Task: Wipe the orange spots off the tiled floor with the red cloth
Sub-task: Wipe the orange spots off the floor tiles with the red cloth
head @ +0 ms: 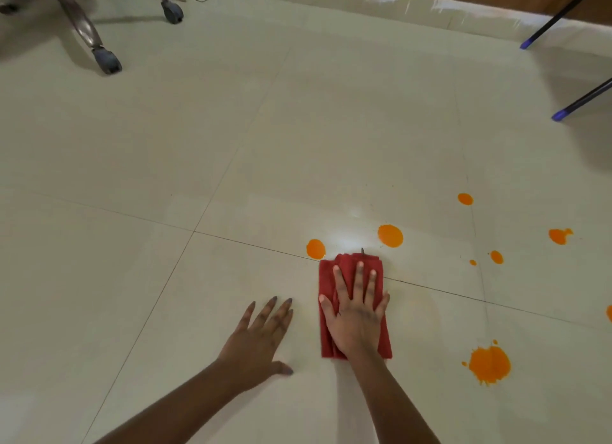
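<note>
A: Where is the cloth (352, 278) lying?
B: It is lying on the floor (298, 128), folded into a long red pad, straddling a grout line. Its far edge is sitting just beside one orange spot (315, 248) at the left and near a bigger spot (390, 235) at the right.

A: What is the right hand (356, 314) doing?
B: It is pressing flat on the cloth, fingers spread apart and straight, not clamped around it. The cloth is showing beyond the fingertips and along both sides of the palm.

A: And the left hand (261, 339)?
B: It is resting palm-down on bare tile just left of the cloth, fingers splayed, holding nothing.

A: How are the other spots looking?
B: A large splat (490, 364) is sitting near the cloth's right, with more spots further right, including a small dot (465, 199) and a ragged blotch (559, 236). All are looking bright and unsmeared.

A: Any containers?
B: I am seeing only a chair base (82, 22) at the far left and two dark legs with blue tips (559, 114) at the right.
</note>
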### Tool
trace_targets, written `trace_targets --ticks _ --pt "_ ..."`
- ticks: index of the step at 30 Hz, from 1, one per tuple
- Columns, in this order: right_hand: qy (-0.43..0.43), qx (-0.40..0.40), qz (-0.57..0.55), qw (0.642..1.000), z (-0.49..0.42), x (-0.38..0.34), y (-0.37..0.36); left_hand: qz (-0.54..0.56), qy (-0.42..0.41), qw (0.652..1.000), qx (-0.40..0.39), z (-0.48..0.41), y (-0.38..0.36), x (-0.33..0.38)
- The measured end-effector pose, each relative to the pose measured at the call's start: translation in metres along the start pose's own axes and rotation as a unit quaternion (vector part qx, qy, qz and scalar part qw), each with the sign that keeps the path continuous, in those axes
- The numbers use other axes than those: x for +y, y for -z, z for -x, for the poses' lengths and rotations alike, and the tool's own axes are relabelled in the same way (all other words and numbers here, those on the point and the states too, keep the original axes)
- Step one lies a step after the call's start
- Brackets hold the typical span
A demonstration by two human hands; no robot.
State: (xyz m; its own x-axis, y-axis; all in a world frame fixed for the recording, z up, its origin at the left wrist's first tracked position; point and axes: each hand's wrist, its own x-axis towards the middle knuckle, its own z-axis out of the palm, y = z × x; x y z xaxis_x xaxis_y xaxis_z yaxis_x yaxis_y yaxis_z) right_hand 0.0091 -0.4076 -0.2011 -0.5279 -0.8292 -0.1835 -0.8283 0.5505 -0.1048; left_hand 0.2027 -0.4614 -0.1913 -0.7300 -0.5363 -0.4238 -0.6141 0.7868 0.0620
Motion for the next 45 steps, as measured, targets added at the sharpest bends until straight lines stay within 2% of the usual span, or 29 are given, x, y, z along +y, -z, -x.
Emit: trace_targets --ticks 1,4,6,7,9,10,12,13,14,15,16,17,18,19,20,23,25,26,28,30,31,34,35,37,39,41,43,45 --pt "-0.017 0.024 -0.023 0.999 0.002 -0.003 -0.004 0.002 0.0 1.0 -0.001 -0.001 -0.004 -0.007" --pt "-0.056 0.002 -0.096 0.994 0.024 -0.021 -0.003 0.018 -0.005 1.0 -0.013 -0.003 -0.008 -0.02" --pt "-0.034 -0.022 -0.163 0.986 0.032 -0.025 0.001 0.018 -0.003 0.999 -0.028 -0.003 -0.008 -0.02" --pt "-0.027 -0.038 -0.231 0.972 0.034 -0.027 0.01 0.019 -0.004 0.999 -0.031 -0.002 -0.006 -0.019" --pt "-0.034 -0.026 -0.406 0.913 0.034 -0.032 0.033 0.029 -0.001 0.999 -0.033 -0.001 -0.006 -0.02" --pt "-0.05 -0.023 -0.49 0.87 0.031 -0.031 0.041 0.031 0.005 0.999 -0.032 -0.001 -0.007 -0.02" --pt "-0.093 -0.067 -0.674 0.73 0.023 -0.023 0.059 0.041 0.015 0.999 -0.021 0.0 -0.007 -0.022" --pt "-0.107 -0.076 -0.724 0.677 0.014 -0.016 0.063 0.053 0.012 0.998 -0.014 0.0 -0.005 -0.023" --pt "-0.114 -0.084 -0.741 0.657 0.006 -0.01 0.069 0.066 0.005 0.998 -0.005 -0.002 -0.002 -0.025" --pt "-0.124 -0.075 -0.706 0.693 0.0 -0.002 0.072 0.071 0.001 0.997 0.006 -0.004 0.002 -0.028" --pt "-0.127 -0.042 -0.624 0.77 -0.006 0.003 0.068 0.074 0.006 0.997 0.015 -0.007 0.005 -0.032" --pt "-0.104 0.024 -0.496 0.862 -0.007 0.004 0.064 0.08 0.016 0.996 0.02 -0.01 0.009 -0.035" --pt "-0.05 0.082 -0.367 0.925 -0.005 0.0 0.06 0.082 0.026 0.996 0.021 -0.013 0.013 -0.039" --pt "0.017 0.108 -0.26 0.959 0.0 -0.009 0.048 0.081 0.038 0.996 0.016 -0.015 0.016 -0.042" --pt "0.077 0.093 -0.189 0.975 0.004 -0.021 0.035 0.076 0.045 0.996 0.01 -0.017 0.017 -0.045" --pt "0.176 0.027 -0.051 0.983 -0.012 -0.047 -0.007 0.061 0.052 0.997 -0.002 -0.025 0.019 -0.051" --pt "0.182 0.032 0.004 0.983 -0.048 -0.048 -0.01 0.046 0.048 0.998 -0.002 -0.032 0.02 -0.056" --pt "0.172 0.025 0.028 0.984 -0.069 -0.043 -0.006 0.042 0.047 0.998 -0.003 -0.035 0.021 -0.056" --pt "0.085 0.012 0.026 0.996 -0.094 -0.029 0.0 0.043 0.05 0.998 -0.007 -0.038 0.022 -0.059" --pt "0.013 0.056 -0.006 0.998 -0.077 -0.019 -0.002 0.059 0.053 0.997 -0.022 -0.04 0.025 -0.057" --pt "0.005 0.079 -0.027 0.997 -0.054 -0.022 -0.005 0.063 0.054 0.996 -0.027 -0.042 0.026 -0.056" --pt "0.133 0.033 -0.044 0.99 -0.005 -0.05 -0.018 0.071 0.059 0.995 -0.026 -0.043 0.025 -0.054" --pt "0.188 0.03 -0.038 0.981 -0.013 -0.062 -0.018 0.079 0.06 0.995 -0.024 -0.043 0.023 -0.055" --pt "0.24 0.04 -0.023 0.97 -0.06 -0.077 -0.012 0.086 0.064 0.994 -0.016 -0.044 0.018 -0.058" --pt "0.209 0.018 0.011 0.978 -0.109 -0.074 0.0 0.081 0.063 0.995 -0.017 -0.044 0.018 -0.06" --pt "0.125 0.0 0.005 0.992 -0.125 -0.052 0.0 0.089 0.07 0.993 -0.019 -0.043 0.019 -0.058" --pt "0.088 0.033 -0.007 0.996 -0.097 -0.034 -0.002 0.091 0.072 0.993 -0.022 -0.043 0.023 -0.056" --pt "0.101 0.046 -0.024 0.993 -0.054 -0.035 -0.002 0.093 0.076 0.993 -0.023 -0.042 0.026 -0.056"
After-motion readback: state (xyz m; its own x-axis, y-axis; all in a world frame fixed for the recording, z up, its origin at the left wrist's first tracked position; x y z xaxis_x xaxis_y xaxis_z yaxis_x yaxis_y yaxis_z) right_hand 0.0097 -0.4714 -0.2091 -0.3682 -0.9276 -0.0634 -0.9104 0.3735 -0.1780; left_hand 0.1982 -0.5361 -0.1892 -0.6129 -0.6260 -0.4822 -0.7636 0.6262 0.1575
